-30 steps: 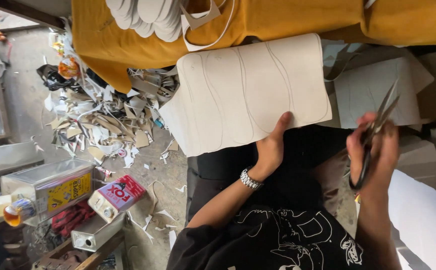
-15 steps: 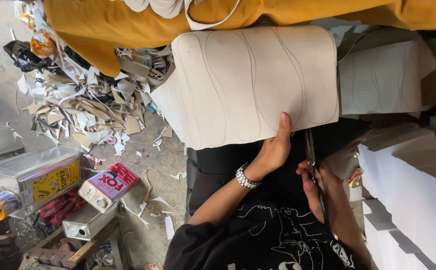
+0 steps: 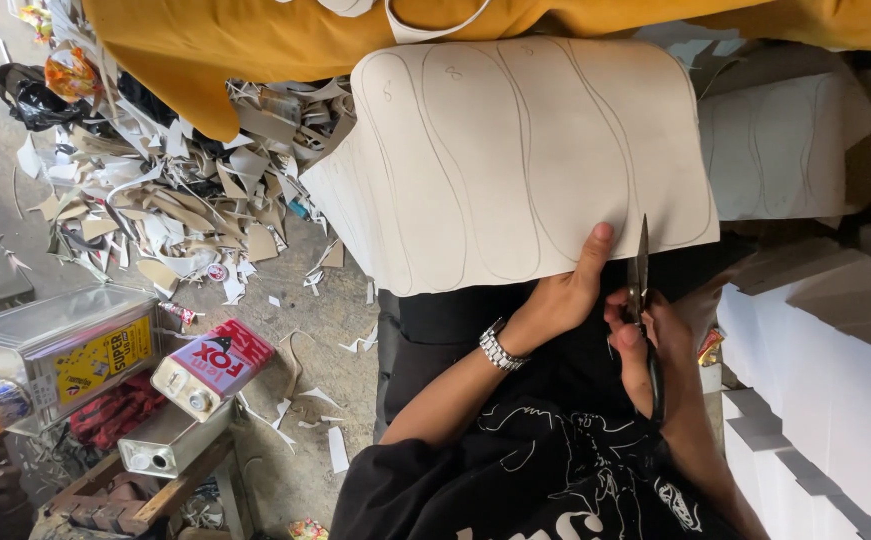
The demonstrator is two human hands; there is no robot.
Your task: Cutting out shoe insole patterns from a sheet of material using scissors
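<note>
A large white sheet (image 3: 515,160) with pencilled wavy outlines lies across my lap. My left hand (image 3: 565,295), a metal watch (image 3: 501,347) on its wrist, grips the sheet's near edge with the thumb on top. My right hand (image 3: 645,340) holds dark scissors (image 3: 641,275). Their blades point up at the sheet's near edge, just right of my left thumb. I cannot tell whether the blades touch the sheet.
Paper and leather scraps (image 3: 175,200) are heaped on the concrete floor at left, beside metal tins (image 3: 65,350) and a red-and-white can (image 3: 215,365). A yellow cloth (image 3: 255,40) hangs along the top. Stacked white sheets (image 3: 825,370) stand at right.
My right hand has brought the scissors from out at the right in to the sheet's near edge beside my left thumb. The view has shifted and come closer to the sheet.
</note>
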